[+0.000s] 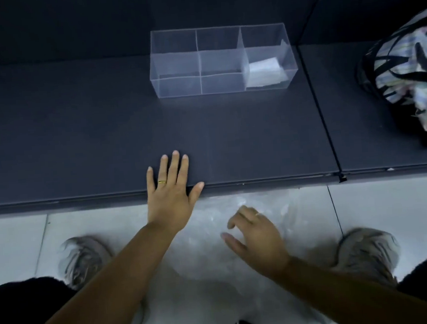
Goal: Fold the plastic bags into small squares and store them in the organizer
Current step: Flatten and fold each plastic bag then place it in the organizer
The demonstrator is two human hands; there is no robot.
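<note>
- our left hand [170, 190] lay flat on the near edge of the dark table [103, 134], fingers straight and spread, holding nothing
- our right hand [259, 237] hung below that edge over a clear plastic bag [214, 253], fingers loosely curled; blur hid any grip
- that bag looked unfolded, off the table
- clear organizer [174, 62] sat at the back; only its right compartment held folded bags [264, 72]
- striped bundle [409, 69] far right, probably more bags: we judged most of the job left
</note>
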